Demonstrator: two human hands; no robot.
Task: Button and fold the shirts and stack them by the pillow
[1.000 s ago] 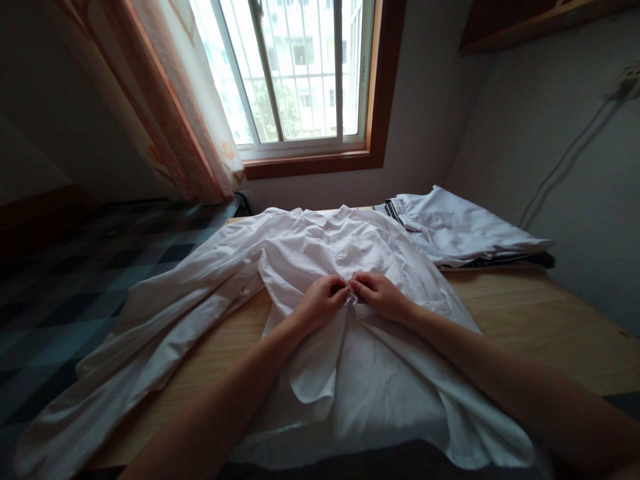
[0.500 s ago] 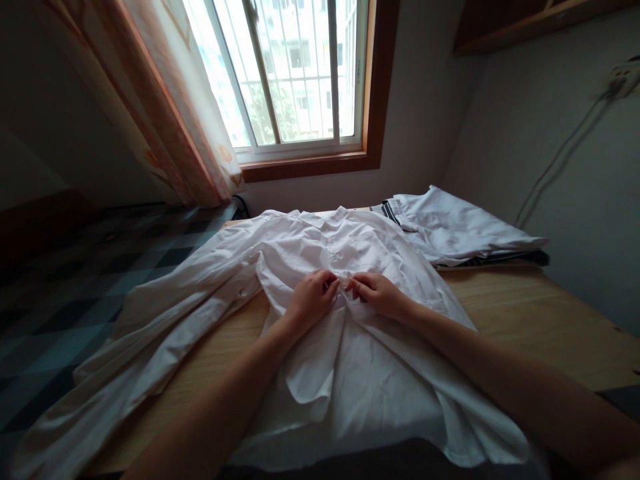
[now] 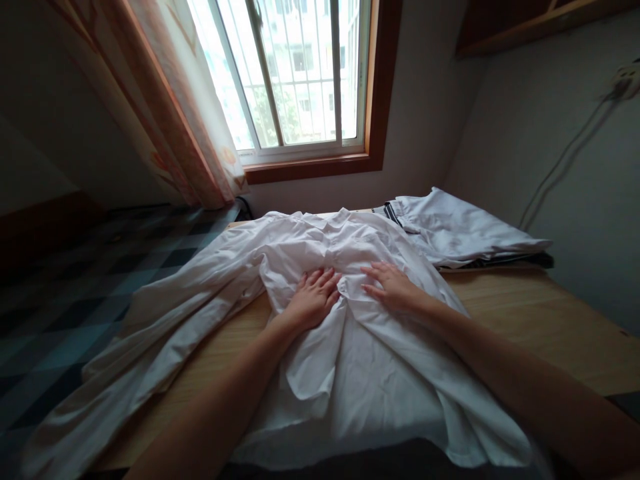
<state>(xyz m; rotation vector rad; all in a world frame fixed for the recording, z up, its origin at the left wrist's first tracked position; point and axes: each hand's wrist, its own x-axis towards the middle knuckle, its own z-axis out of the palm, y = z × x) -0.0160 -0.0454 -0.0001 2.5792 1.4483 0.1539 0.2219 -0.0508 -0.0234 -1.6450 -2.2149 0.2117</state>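
Observation:
A white long-sleeved shirt [image 3: 385, 367] lies front up before me, its collar [image 3: 327, 221] toward the window and its hem draping over the near edge. One sleeve [image 3: 165, 320] stretches down to the left. On the left half of the shirt front my left hand [image 3: 314, 297] rests flat with fingers extended. My right hand [image 3: 393, 285] lies on the right half, fingers spread. Between them the front placket is joined at mid-length, and below that point the two front panels part. Neither hand grips the cloth.
The shirt is on a wooden board [image 3: 530, 320]. Folded white clothing [image 3: 460, 227] with dark striped trim sits at the back right. At left is a checked bedspread [image 3: 125, 267]. Behind are a curtain [image 3: 185, 133] and a barred window [image 3: 300, 87]; a cord [image 3: 555, 167] hangs from a wall socket.
Both hands were pinching the placket together at the centre. They have let go, moved apart to either side, and flattened out on the shirt.

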